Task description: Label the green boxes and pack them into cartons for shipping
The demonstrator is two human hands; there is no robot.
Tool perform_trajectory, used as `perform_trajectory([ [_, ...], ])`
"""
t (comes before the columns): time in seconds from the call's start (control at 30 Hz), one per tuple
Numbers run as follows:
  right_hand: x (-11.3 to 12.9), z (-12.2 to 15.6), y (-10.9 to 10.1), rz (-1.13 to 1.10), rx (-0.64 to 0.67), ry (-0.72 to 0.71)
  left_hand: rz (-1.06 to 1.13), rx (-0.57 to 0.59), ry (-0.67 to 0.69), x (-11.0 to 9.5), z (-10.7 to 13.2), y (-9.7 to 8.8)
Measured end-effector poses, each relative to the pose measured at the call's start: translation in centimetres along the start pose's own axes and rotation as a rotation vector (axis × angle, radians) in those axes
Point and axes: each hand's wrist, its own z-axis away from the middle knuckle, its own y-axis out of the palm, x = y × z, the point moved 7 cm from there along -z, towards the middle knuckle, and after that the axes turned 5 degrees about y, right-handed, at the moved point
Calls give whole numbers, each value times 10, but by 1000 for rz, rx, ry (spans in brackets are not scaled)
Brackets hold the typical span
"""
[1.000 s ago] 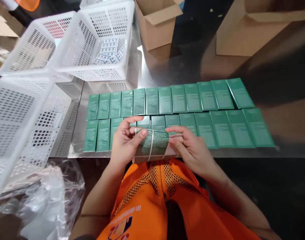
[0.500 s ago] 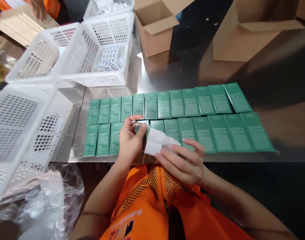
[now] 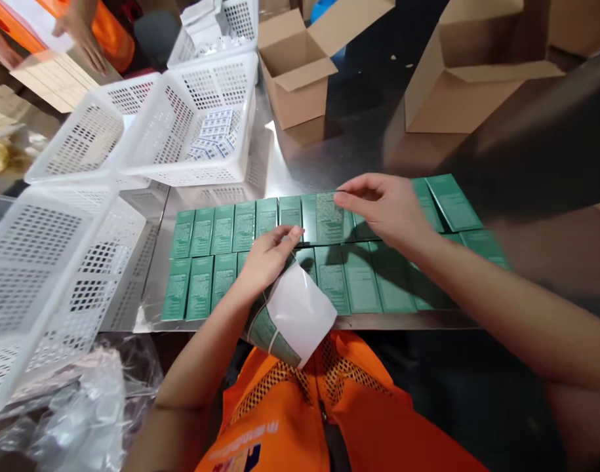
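Note:
Two rows of green boxes [image 3: 214, 229] lie side by side along the table's near edge. My left hand [image 3: 269, 259] is closed on a sheet of green labels [image 3: 302, 305], whose bare white backing curls down over the table edge. Its fingertips are at the back row of boxes. Over that same row, my right hand [image 3: 395, 208] pinches the upper right corner of a printed green label [image 3: 330, 219]. The label lies over the box tops; whether all of it touches them I cannot tell.
White perforated baskets [image 3: 181, 172] stand at the left, one with blue-and-white printed sheets [image 3: 214, 134] inside. Open cardboard boxes [image 3: 302, 98] are at the back. A clear plastic bag [image 3: 88, 400] hangs at the lower left. Another person's hand [image 3: 83, 33] is at the far left.
My right hand has moved from the label sheet up and right to the back row, with a label in its fingers. The sheet in my left hand now hangs lower, showing more white backing.

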Motion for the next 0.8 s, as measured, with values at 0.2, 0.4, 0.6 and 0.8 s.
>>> perform_trajectory([
  [0.2, -28, -23, 28, 34, 51, 41, -250, 118, 24, 1, -23, 14],
  [0.4, -40, -31, 29, 294, -8, -62, -592, 120, 52, -3, -33, 19],
  [0.6, -50, -32, 31, 382, -10, -69, -800, 160, 6, -2, -30, 27],
  [0.8, -50, -30, 33, 427, -17, -72, -883, 180, -28, -1, -30, 30],
])
